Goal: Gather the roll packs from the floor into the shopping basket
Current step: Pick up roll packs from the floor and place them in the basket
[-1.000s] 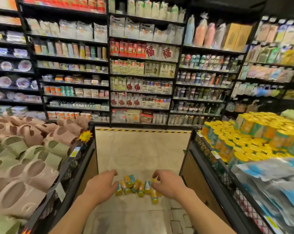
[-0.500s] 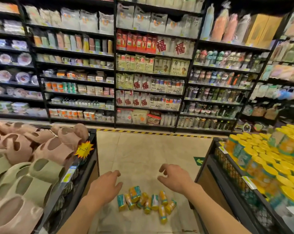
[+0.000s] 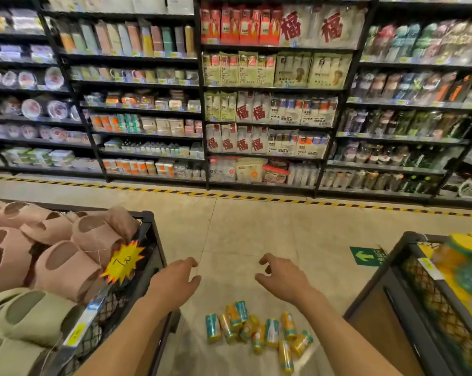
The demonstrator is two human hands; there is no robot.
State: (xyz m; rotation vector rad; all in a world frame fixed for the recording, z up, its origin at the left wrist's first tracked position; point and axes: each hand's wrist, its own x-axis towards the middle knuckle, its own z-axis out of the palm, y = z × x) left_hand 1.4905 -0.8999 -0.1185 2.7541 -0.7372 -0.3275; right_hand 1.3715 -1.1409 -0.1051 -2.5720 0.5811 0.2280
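both our hands are rising and drifting apart from where they were a moment ago, and the roll packs [image 3: 256,332] are sliding lower in our view as we are straightening up. our left hand [image 3: 175,283] and right hand [image 3: 281,278] are hanging above the floor [image 3: 256,234] with fingers loosely curled, holding nothing. the packs are lying in a tight heap on the tiles between the slipper bin [image 3: 148,240] and the bin of yellow goods [image 3: 408,267], probably bunched for easy scooping. no shopping basket is showing, so we are likely looking for it.
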